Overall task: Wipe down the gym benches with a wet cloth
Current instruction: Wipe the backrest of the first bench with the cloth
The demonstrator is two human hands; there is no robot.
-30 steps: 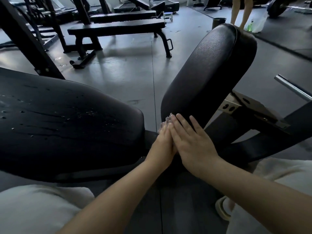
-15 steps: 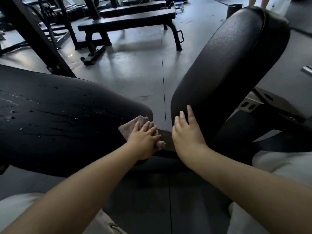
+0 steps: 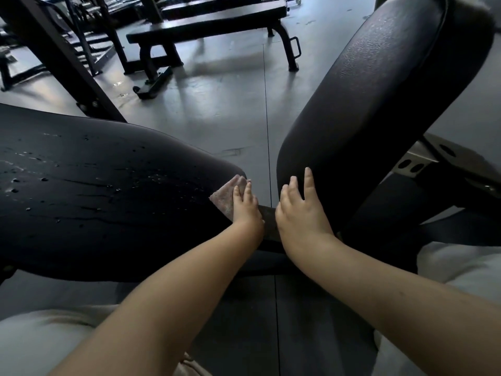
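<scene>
A black padded bench fills the near view: a long pad on the left, speckled with water drops, and a raised pad on the right. My left hand presses a small pinkish cloth flat against the right end of the left pad, fingers straight. My right hand rests with spread fingers on the lower end of the raised pad. Part of the cloth is hidden under my left hand.
Between the two pads a metal frame bar shows. A flat black bench stands on the grey floor beyond, with dark rack uprights at the left. A steel bracket juts out at the right.
My left hand left the right hand and carried the cloth onto the end of the left pad, where it now lies flatter. The right hand stays on the raised pad. The view has tilted down.
</scene>
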